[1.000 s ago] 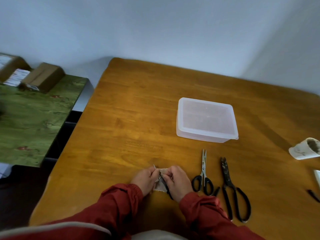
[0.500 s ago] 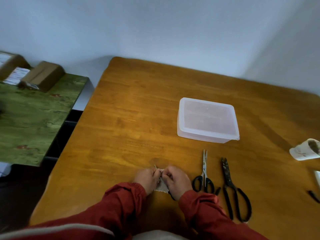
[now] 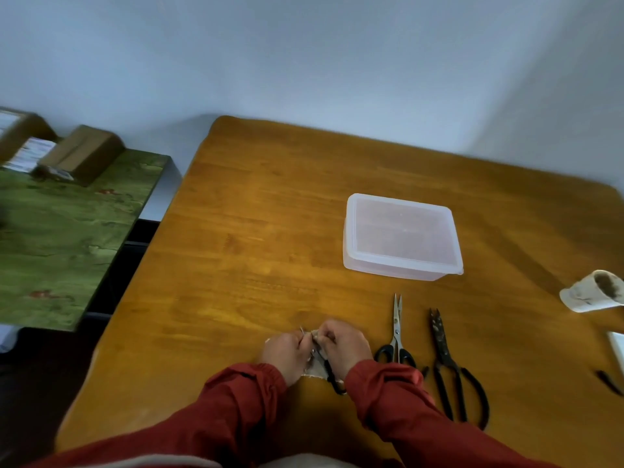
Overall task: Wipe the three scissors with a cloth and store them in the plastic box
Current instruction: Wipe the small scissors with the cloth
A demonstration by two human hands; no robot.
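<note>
One small pair of black-handled scissors [image 3: 332, 380] is gripped steady by the right hand [image 3: 344, 346] while the left hand [image 3: 287, 352] pinches a beige cloth [image 3: 315, 369] round its blades to wipe; silver-bladed scissors [image 3: 396, 332] and rusty shears [image 3: 445, 359] wait near the closed translucent plastic box [image 3: 401, 236].

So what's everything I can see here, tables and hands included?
Wooden table: 1, orange-brown, centre.
Plastic box: 1, translucent white, lid on, mid-table.
Silver-bladed scissors: 1, black handles, flat, nearer than the box.
Dark scissors: 1, blackish, larger, right of those.
Small scissors: 1, black handle, in the hands.
Cloth: 1, beige, under the hands.
Cup: 1, white, stained, on its side, far right.
White thing: 1, cut off, right edge.
Dark thing: 1, black, right edge.
Side table: 1, green top, left.
Cardboard boxes: 2, brown, on side table.
Left-hand grip: 1, red sleeve, holds small scissors.
Right-hand grip: 1, red sleeve, pinches cloth.
</note>
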